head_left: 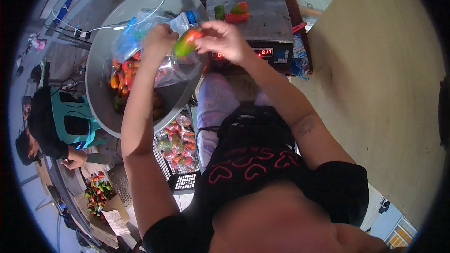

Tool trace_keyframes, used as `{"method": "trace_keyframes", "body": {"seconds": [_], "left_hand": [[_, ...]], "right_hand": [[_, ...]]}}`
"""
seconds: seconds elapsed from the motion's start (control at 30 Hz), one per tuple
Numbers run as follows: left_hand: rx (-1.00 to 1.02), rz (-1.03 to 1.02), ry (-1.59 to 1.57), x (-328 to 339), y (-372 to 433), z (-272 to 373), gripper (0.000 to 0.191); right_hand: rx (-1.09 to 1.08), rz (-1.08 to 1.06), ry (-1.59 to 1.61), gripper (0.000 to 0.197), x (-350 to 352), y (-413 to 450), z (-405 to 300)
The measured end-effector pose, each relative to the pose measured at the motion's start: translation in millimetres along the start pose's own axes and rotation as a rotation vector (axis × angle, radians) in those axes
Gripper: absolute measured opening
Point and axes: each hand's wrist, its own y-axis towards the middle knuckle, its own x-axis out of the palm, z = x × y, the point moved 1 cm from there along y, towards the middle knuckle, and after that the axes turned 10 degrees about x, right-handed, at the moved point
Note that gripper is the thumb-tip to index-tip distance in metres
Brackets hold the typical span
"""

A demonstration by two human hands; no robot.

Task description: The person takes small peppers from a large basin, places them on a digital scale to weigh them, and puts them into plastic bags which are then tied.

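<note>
My right hand (219, 40) holds a green and red pepper (187, 43) by its red end, over the right side of a large grey round basin (92, 77). Beside it, my left hand (161, 38) is closed above clear plastic bags (181, 72); I cannot tell whether it grips their plastic. Red, orange and green peppers (123, 75) lie in the basin, partly behind my left forearm. On the metal plate of a digital scale (260, 24) rest several peppers (239, 12), green and red. The scale's red display is lit, partly covered by my right wrist.
A black plastic crate (184, 181) with bagged peppers (177, 144) stands below the basin. At far left, a person (45, 123) sits on a teal plastic chair (72, 114) near a cardboard box of peppers (99, 193). A white cable (154, 15) crosses the basin. A wooden board (379, 88) is at right.
</note>
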Motion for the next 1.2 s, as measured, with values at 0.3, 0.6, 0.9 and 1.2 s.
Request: {"method": "trace_keyframes", "body": {"seconds": [0.3, 0.6, 0.9, 1.2], "left_hand": [[0.197, 0.044, -0.179, -41.5, -17.2, 35.9, 0.026], [0.013, 0.301, -0.268, -80.4, -26.3, -10.6, 0.029], [0.008, 0.362, -0.338, -74.9, -24.1, -16.8, 0.03], [-0.05, 0.309, -0.455, -69.1, -20.7, 1.4, 0.03]], "right_hand": [[-0.285, -0.003, -1.337, 0.03, 57.3, 17.9, 9.1], [-0.441, 0.503, -1.55, 0.018, -127.3, 86.1, 62.5], [-0.416, 0.505, -1.945, 0.017, -140.7, 83.9, 85.1], [-0.216, 0.47, -1.719, 0.019, -118.2, 61.9, 45.3]]}}
